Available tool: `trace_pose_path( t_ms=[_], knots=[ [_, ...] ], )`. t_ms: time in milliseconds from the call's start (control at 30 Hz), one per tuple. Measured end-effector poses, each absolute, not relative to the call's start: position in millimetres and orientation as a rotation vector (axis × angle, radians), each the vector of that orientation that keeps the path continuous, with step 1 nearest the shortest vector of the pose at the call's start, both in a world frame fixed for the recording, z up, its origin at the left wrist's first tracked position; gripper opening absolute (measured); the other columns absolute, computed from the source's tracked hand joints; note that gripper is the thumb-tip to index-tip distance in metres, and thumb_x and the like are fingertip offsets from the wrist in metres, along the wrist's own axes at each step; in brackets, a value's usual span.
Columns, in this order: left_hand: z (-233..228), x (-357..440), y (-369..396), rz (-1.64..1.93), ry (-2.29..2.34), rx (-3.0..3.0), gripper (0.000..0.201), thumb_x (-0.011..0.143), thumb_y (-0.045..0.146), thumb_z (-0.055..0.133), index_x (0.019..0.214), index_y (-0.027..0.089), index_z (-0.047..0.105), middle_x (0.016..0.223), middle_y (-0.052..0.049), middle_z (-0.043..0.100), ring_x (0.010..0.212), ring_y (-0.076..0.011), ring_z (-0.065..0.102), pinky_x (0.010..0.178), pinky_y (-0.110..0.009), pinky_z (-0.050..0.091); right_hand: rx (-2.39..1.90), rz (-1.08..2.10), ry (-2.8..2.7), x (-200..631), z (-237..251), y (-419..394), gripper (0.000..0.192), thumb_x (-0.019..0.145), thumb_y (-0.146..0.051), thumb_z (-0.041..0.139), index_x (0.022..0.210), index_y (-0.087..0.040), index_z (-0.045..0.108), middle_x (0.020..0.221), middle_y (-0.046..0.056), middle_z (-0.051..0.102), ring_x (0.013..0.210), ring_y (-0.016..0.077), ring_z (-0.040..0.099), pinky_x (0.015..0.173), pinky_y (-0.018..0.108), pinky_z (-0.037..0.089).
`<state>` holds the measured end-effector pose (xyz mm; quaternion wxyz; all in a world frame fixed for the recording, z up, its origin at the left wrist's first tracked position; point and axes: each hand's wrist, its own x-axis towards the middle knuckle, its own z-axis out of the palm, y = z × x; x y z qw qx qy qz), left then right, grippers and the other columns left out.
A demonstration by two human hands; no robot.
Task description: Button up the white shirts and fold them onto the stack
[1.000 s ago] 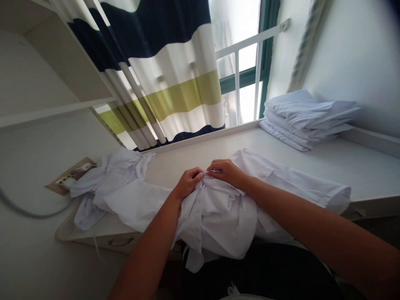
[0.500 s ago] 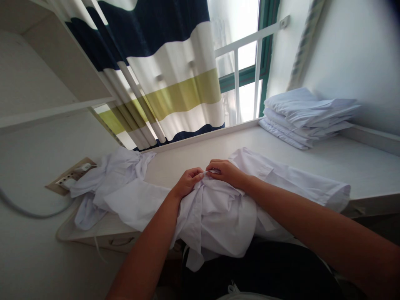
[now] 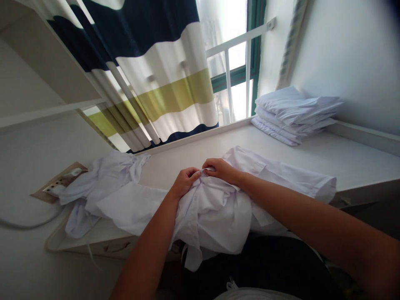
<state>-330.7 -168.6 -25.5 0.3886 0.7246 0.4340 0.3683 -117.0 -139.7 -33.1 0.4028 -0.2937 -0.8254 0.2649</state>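
A white button-up shirt (image 3: 215, 221) lies bunched over the front edge of the white desk (image 3: 175, 160), one sleeve spread to the right and part of it hanging toward my lap. My left hand (image 3: 186, 180) pinches its gathered cloth near the middle. Close beside it, almost touching, my right hand (image 3: 218, 170) pinches the same bit of fabric between thumb and fingers. Whether a button sits between the fingertips is too small to tell.
Several folded white garments (image 3: 293, 114) are stacked at the back right by the wall. Crumpled white cloth (image 3: 112, 175) lies at the left, against a wall socket (image 3: 59, 183) with plugs. A striped curtain (image 3: 162, 83) hangs behind the desk, beside a white railing (image 3: 239, 43).
The view has shifted slightly, so the stack and desk sit a little further left. Both hands keep their pinch on the shirt with hardly any movement.
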Motion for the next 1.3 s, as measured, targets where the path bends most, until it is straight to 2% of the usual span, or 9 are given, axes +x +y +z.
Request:
trace_pose_path(
  t_ms=[333,600,867,967,1100,1300],
  knots=[
    [-20.7,-330.5,-174.3,0.893,1.093,1.903,0.033,0.087,0.046,0.064,0.091,0.014,0.072,0.086,-0.004,0.069,0.081,-0.0166,0.059,0.077,-0.027,0.044,-0.768,0.927,-2.086,-110.0,-26.9,-137.8,0.025,0.081,-0.037,0.065,0.092,-0.016,0.075,0.078,0.002,0.07,0.073,0.0158,0.058,0.068,0.026,0.043],
    [-20.8,-326.0,-179.6,0.894,1.162,2.055,0.028,0.086,0.042,0.064,0.091,0.016,0.073,0.088,-0.005,0.07,0.082,-0.018,0.06,0.075,-0.027,0.045,-0.822,1.133,-2.141,-103.5,-24.0,-135.0,0.024,0.076,-0.036,0.068,0.088,-0.017,0.076,0.079,0.002,0.072,0.075,0.0176,0.062,0.064,0.025,0.044],
    [-21.1,-323.9,-180.2,0.872,1.169,2.097,0.024,0.083,0.04,0.068,0.087,0.016,0.071,0.088,-0.005,0.07,0.082,-0.0185,0.061,0.076,-0.028,0.045,-0.864,1.073,-2.26,-104.2,-26.1,-132.9,0.019,0.075,-0.035,0.069,0.083,-0.018,0.075,0.076,0.001,0.072,0.071,0.0167,0.061,0.059,0.024,0.041],
    [-20.0,-323.2,-179.2,0.859,1.187,2.091,0.025,0.081,0.04,0.069,0.087,0.016,0.071,0.087,-0.005,0.071,0.082,-0.019,0.062,0.076,-0.028,0.046,-0.821,1.05,-2.261,-103.6,-25.1,-134.7,0.019,0.078,-0.033,0.067,0.085,-0.018,0.074,0.078,0.002,0.073,0.073,0.0169,0.062,0.062,0.024,0.043],
    [-18.6,-322.4,-177.3,0.849,1.213,2.094,0.026,0.085,0.04,0.065,0.088,0.016,0.073,0.089,-0.005,0.071,0.085,-0.0197,0.062,0.078,-0.028,0.045,-0.777,1.056,-2.238,-101.9,-24.8,-134.9,0.023,0.081,-0.035,0.064,0.093,-0.018,0.076,0.085,0.002,0.074,0.079,0.0181,0.065,0.067,0.025,0.045],
    [-15.4,-323.4,-176.7,0.802,1.19,2.061,0.03,0.089,0.041,0.059,0.083,0.015,0.071,0.078,-0.001,0.066,0.075,-0.0163,0.057,0.071,-0.025,0.042,-0.802,1.041,-2.137,-103.8,-25.6,-134.4,0.025,0.079,-0.036,0.066,0.09,-0.016,0.076,0.082,0.002,0.073,0.077,0.0179,0.063,0.066,0.025,0.044]
  ],
)
